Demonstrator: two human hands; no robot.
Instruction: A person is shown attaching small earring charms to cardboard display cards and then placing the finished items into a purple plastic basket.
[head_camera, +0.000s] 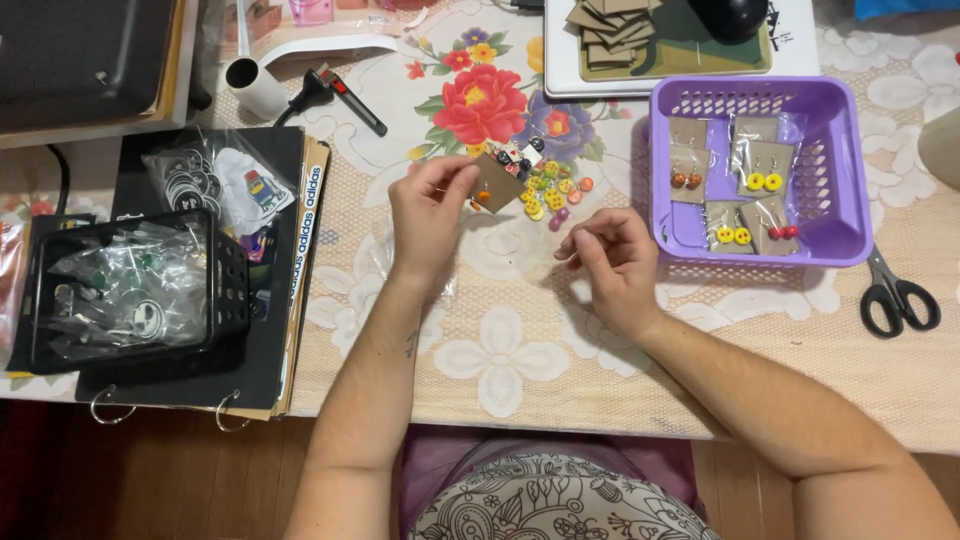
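My left hand holds a small brown card by its edge, with an orange bead earring on it. My right hand rests on the tablecloth with fingers curled and pinched together; whether something tiny is between them I cannot tell. Between and just beyond the hands lies a small pile of colourful beads in yellow, orange, green and dark tones. To the right stands a purple plastic basket holding several bagged earring cards with orange, yellow and red beads.
Black scissors lie right of the basket. A tray with stacked brown cards sits at the back. On the left are a black basket of plastic bags, a dark binder and a black-handled tool.
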